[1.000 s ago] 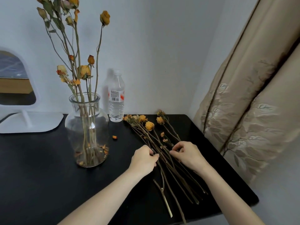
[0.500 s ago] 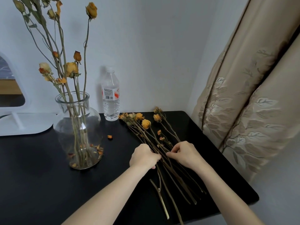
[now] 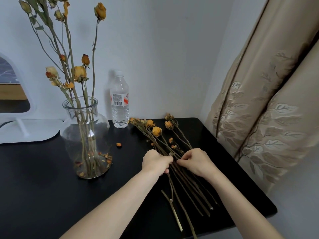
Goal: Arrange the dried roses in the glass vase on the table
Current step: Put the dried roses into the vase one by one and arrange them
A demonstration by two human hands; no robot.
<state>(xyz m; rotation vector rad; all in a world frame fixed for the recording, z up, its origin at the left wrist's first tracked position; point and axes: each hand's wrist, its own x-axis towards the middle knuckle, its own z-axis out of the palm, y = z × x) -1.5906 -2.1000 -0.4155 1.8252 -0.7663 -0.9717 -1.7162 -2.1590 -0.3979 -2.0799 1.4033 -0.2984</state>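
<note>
A plastic water bottle (image 3: 120, 100) stands upright, a white-framed mirror (image 3: 13, 94) to its left, an embroidered beige curtain (image 3: 269, 109) at right.

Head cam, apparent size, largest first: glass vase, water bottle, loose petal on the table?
1. glass vase
2. water bottle
3. loose petal
The vase stands nearer the camera than the bottle, so part of that gap may be nearness.

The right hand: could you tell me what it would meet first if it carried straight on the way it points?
The right hand pinches the loose rose stems; beyond them, almost at once, comes the left hand gripping the same bundle, though depth is unclear.
</note>
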